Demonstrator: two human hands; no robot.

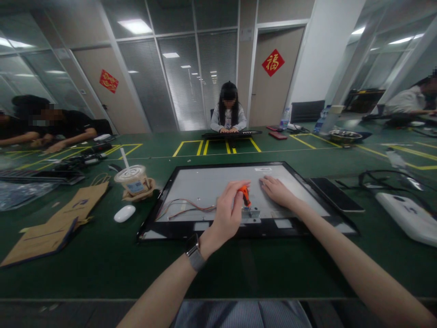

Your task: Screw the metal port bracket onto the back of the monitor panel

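The left hand grips the orange screwdriver; the right hand lies flat on the panel. A tilted tip could slip.

Most of the orange screwdriver is buried in the left hand, and its tip's too tiny to make out. The label by the far edge of the panel is unreadable too.
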